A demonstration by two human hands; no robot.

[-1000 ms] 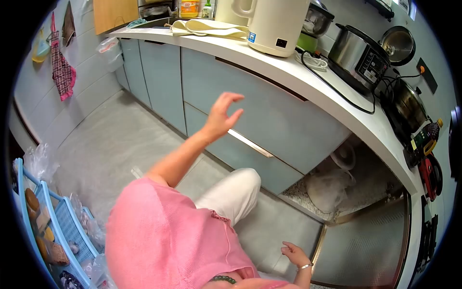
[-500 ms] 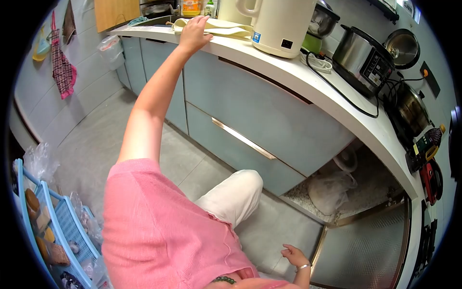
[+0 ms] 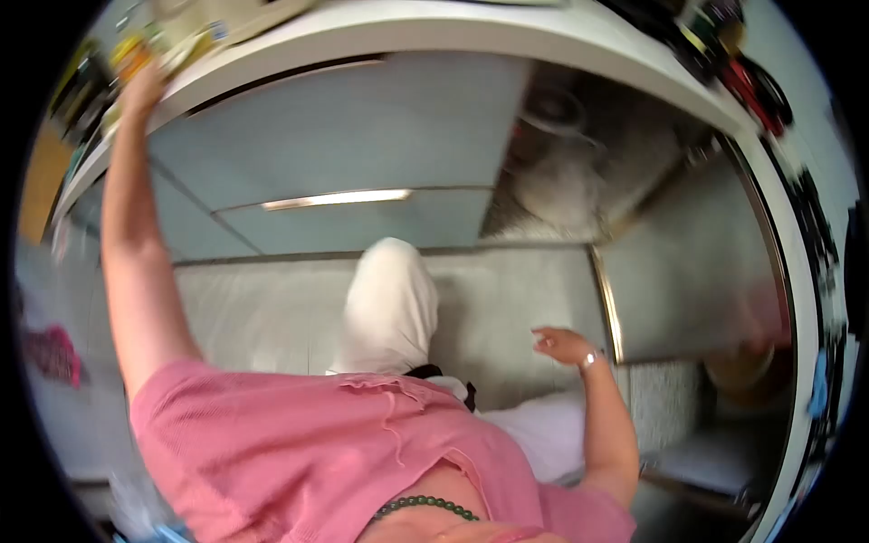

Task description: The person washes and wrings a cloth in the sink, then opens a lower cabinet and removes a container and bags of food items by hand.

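My left hand [image 3: 142, 90], blurred, rests at the edge of the white countertop [image 3: 434, 25] with its fingers reaching over the top. Beside it lies a pale yellow cloth [image 3: 187, 52], and an orange-labelled container [image 3: 129, 56] shows just behind. Lower down, my right hand [image 3: 563, 346] hangs in the air with nothing in it, its fingers loosely bent and apart. It is nearest to the open cabinet door [image 3: 697, 262]. Inside the low cabinet sits a clear plastic bag [image 3: 561, 185] with contents I cannot make out.
Grey-blue drawers [image 3: 344, 136] with a metal handle strip [image 3: 337, 199] face me. Part of a cream appliance [image 3: 258, 16] stands on the counter. Dark bottles [image 3: 711, 36] and a red-and-black item [image 3: 756, 95] are at the far right. My bent knee [image 3: 391, 299] is close to the drawers.
My view has swung right and down, so the counter and my left arm shift left in it. The open cabinet shows more centrally. My left hand stays at the counter edge; my right stays empty.
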